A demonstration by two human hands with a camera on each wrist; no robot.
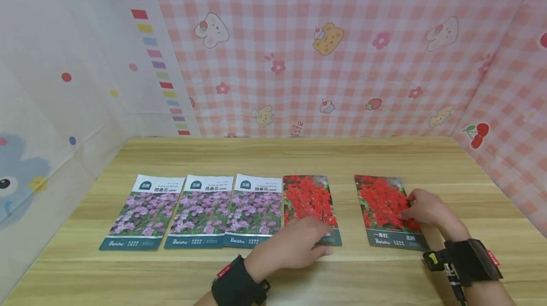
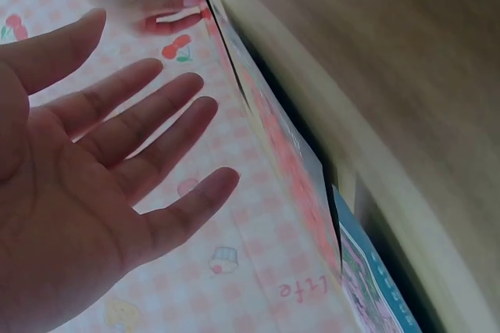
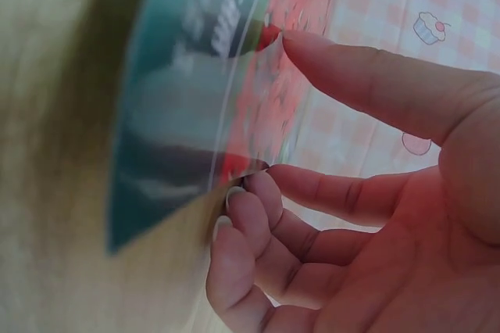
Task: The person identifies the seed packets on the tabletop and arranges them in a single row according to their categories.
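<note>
Five-petal purple-flower seed packets lie in a row at the left: a first packet (image 1: 145,213), a second packet (image 1: 199,213) and a third packet (image 1: 255,211), the last two touching. Right of them lies a red-flower seed packet (image 1: 305,196), its lower part partly hidden by my left hand (image 1: 295,244). That hand hovers there, fingers extended and nothing held, as the left wrist view shows. Farther right, my right hand (image 1: 433,208) pinches the right edge of another red-flower seed packet (image 1: 380,201). In the right wrist view the thumb (image 3: 351,71) presses its printed face, with fingers at its edge.
All the packets lie on a wood-grain table (image 1: 273,158). Behind it hangs a pink checked cloth (image 1: 295,87) with cartoon prints, and a white dotted cloth (image 1: 64,106) covers the left side. Each wrist wears a black strap (image 1: 237,282) with a small device.
</note>
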